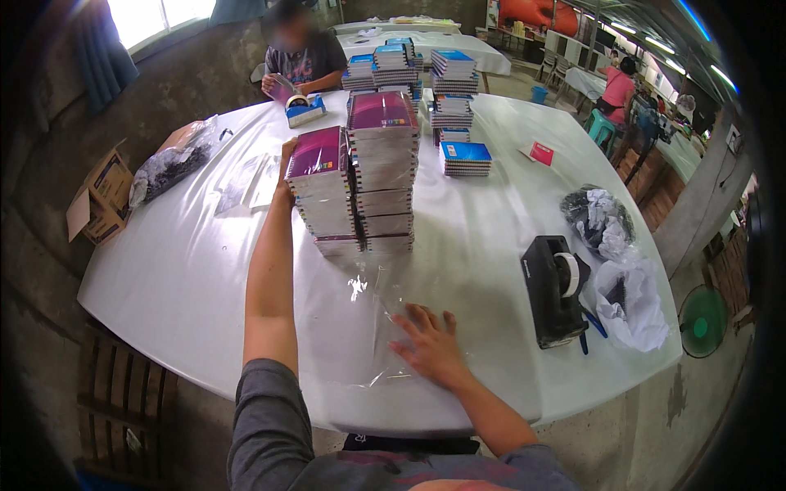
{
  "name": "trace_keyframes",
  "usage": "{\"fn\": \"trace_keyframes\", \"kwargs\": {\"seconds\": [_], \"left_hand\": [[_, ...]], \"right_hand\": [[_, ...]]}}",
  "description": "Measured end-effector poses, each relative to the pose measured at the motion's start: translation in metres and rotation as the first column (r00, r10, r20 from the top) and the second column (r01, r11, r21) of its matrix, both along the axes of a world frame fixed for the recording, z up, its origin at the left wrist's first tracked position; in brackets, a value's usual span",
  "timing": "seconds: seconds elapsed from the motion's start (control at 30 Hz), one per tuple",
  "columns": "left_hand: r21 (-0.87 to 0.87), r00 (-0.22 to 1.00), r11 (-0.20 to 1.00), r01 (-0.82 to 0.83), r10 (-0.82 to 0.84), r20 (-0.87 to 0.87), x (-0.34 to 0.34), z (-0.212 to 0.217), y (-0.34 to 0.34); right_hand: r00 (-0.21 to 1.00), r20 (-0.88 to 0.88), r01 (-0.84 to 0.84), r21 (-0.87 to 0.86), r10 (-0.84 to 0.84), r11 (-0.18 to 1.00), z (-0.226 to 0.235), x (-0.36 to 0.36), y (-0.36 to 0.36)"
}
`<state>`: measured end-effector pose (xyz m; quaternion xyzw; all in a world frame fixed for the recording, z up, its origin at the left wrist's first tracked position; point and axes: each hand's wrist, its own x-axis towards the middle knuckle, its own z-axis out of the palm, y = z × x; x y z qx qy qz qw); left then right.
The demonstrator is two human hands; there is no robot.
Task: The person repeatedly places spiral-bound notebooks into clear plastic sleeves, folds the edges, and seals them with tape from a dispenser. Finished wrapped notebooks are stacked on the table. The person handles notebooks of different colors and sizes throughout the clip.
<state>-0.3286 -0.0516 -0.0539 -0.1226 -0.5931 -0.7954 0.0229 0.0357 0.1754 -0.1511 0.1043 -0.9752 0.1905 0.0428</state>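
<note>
Two tall stacks of spiral notebooks with magenta covers stand mid-table: a shorter left stack (323,192) and a taller right stack (383,168). My left hand (285,176) reaches out and grips the left edge of the top notebooks of the shorter stack. My right hand (427,344) lies flat, fingers spread, on a clear plastic sheet (368,315) spread on the white table (196,270) in front of me.
A black tape dispenser (555,290) and bags of crumpled plastic (622,270) sit at right. Blue-covered notebook stacks (465,158) stand farther back. A person sits across with a blue tape dispenser (304,109). A bag (176,159) and cardboard box (102,196) lie at left.
</note>
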Motion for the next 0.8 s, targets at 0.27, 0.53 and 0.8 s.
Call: {"fn": "trace_keyframes", "kwargs": {"seconds": [0.27,0.53,0.8], "left_hand": [[-0.218,0.811,0.825,-0.522,0.401,-0.425,0.189,-0.028,0.022],[-0.998,0.828,-0.043,0.052,-0.557,0.067,0.319,-0.087,0.042],[-0.983,0.822,-0.121,-0.142,-0.568,-0.049,0.351,-0.070,0.085]], "right_hand": [[0.994,0.106,-0.014,0.037,0.010,0.999,0.001,-0.001,0.011],[0.973,0.187,-0.143,0.039,0.133,0.989,0.015,0.047,0.036],[0.928,0.326,0.189,0.006,-0.181,0.982,0.047,0.139,0.117]]}}
